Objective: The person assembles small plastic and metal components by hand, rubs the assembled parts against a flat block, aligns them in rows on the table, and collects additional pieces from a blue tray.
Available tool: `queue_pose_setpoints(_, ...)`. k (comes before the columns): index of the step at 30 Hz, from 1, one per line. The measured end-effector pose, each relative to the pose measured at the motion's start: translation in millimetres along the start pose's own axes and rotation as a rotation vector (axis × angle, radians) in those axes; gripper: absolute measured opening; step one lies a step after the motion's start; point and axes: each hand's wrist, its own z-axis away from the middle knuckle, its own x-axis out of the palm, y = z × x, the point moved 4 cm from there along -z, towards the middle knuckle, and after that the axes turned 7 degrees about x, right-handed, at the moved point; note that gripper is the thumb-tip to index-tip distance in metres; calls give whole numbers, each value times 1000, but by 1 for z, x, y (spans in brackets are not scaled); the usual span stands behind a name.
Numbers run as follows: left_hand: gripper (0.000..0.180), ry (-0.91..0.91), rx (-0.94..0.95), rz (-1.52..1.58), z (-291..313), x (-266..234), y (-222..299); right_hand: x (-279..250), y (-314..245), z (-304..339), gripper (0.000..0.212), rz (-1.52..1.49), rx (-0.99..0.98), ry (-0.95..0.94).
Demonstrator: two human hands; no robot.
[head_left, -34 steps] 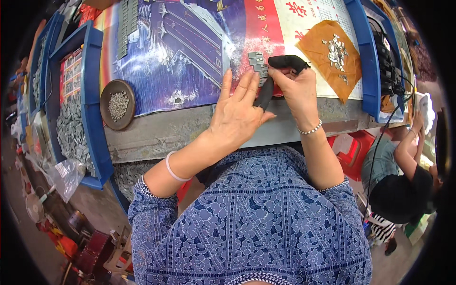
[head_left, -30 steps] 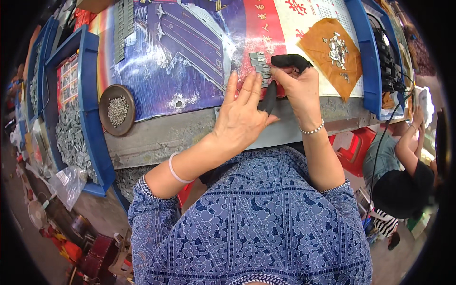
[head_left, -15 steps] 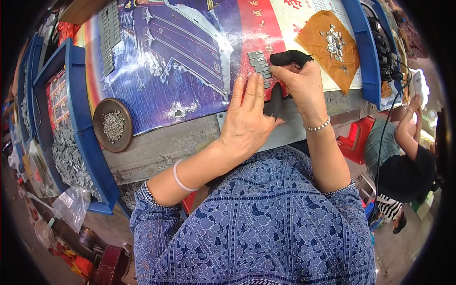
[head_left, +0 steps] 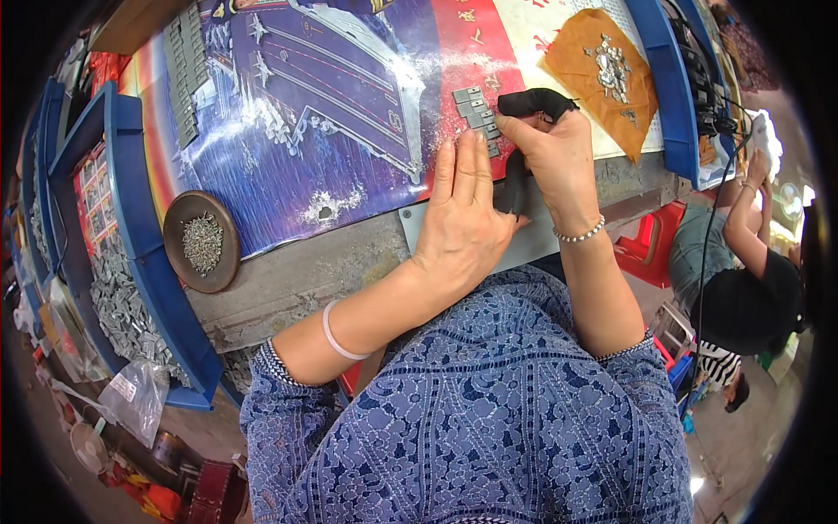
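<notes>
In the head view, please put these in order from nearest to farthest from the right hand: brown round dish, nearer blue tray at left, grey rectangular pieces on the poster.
From the right hand:
1. Grey rectangular pieces: close beside it, on its left.
2. Brown round dish: well to its left.
3. Nearer blue tray: farther left, beyond the dish.

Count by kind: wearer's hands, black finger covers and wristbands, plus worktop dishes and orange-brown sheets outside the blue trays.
Hands: 2
Black finger covers: 2
Wristbands: 2
Round brown dish: 1
Orange-brown sheet: 1
Total: 8
</notes>
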Motion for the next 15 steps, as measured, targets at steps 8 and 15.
queue_pose_setpoints(8,53,20,-7,-27,1,1,0,4,0,6,15,178,-102,51)
queue_pose_setpoints(15,49,18,-1,-33,2,2,-1,8,-8,15,17,359,-161,125)
